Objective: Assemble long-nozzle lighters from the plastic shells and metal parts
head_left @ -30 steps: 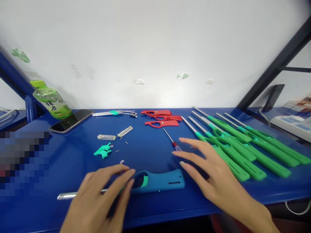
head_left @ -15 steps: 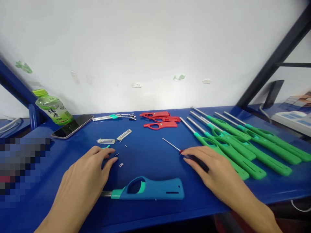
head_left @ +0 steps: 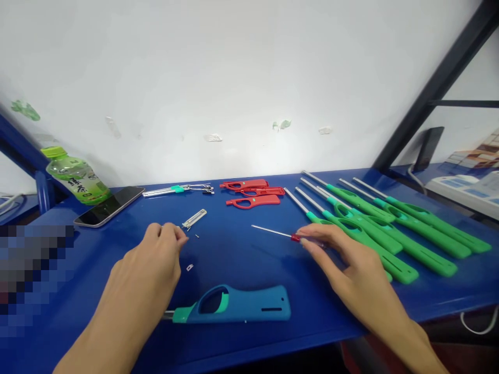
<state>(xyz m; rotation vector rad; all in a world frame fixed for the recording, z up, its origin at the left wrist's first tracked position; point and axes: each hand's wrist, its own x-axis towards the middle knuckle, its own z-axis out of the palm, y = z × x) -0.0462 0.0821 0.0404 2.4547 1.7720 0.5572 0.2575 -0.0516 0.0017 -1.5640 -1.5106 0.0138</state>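
Note:
My right hand (head_left: 343, 254) grips a screwdriver (head_left: 295, 237) by its handle, the thin metal shaft pointing left above the table. My left hand (head_left: 156, 259) is closed in a pinch, its fingertips turned away; what they hold, if anything, is hidden. Just beyond it lies a clear plastic lighter tank (head_left: 195, 218), with a tiny screw-like piece (head_left: 197, 236) nearby. A small pale metal piece (head_left: 189, 267) rests right of my left hand. Nearest me, a blue gas lighter (head_left: 249, 304) with a teal trigger lies flat, its metal tube partly behind my left wrist.
Several green gas lighters (head_left: 393, 228) fan out at the right. Red handle shells (head_left: 253, 200) and metal lighter tubes (head_left: 179, 190) lie along the back by the wall. A phone (head_left: 111, 206) and a green drink bottle (head_left: 78, 179) stand at the left.
My left fingers have closed, and my left hand now covers the second clear tank and teal piece. The screwdriver has tilted flatter as my right fingers shifted. The view has turned slightly.

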